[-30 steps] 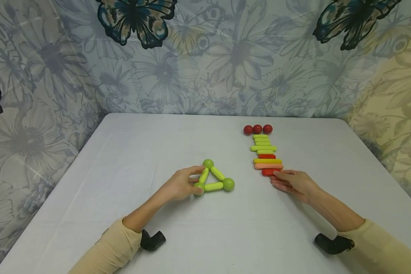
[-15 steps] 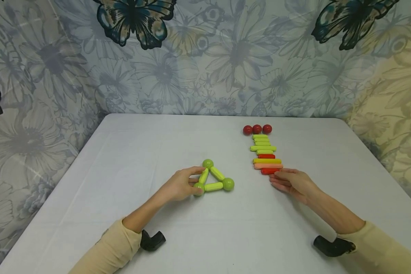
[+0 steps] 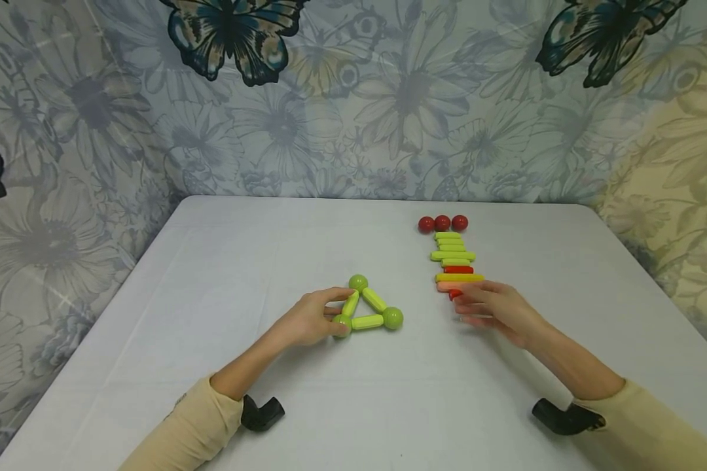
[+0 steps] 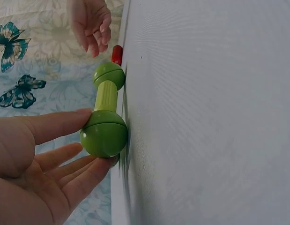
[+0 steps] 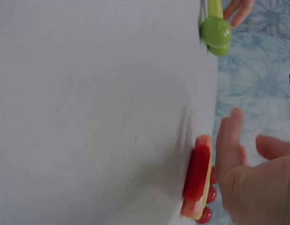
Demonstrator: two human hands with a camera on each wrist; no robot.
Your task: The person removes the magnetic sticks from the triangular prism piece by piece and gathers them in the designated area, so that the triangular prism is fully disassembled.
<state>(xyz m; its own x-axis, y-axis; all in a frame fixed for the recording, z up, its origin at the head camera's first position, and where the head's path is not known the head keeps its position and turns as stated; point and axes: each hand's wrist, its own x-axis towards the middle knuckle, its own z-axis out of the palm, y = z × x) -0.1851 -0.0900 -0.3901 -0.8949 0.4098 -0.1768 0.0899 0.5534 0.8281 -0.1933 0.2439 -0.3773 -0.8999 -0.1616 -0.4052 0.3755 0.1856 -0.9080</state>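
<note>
A green toy triangle [image 3: 368, 321] of three balls and three short rods lies on the white table. My left hand [image 3: 312, 317] holds its left corner, the thumb against the near ball [image 4: 105, 134] and the fingers reaching to the far side. To the right, my right hand [image 3: 503, 315] hovers over the near end of a column of coloured rods, fingers loosely extended and slightly blurred. It partly covers the nearest red rod [image 5: 197, 171] in the head view. In the right wrist view nothing is in its grasp and the red rod lies apart from it.
Beyond the red rod lie a peach rod [image 3: 448, 286], a yellow rod [image 3: 459, 278], another red rod [image 3: 458, 269] and several light-green rods [image 3: 452, 256]. Three red balls [image 3: 442, 224] sit at the far end. A butterfly-patterned wall [image 3: 353, 144] stands behind the table.
My right hand has let go of the nearest red rod, after nudging it slightly, and shifted a little left and up over it. My left hand and the triangle stay in place.
</note>
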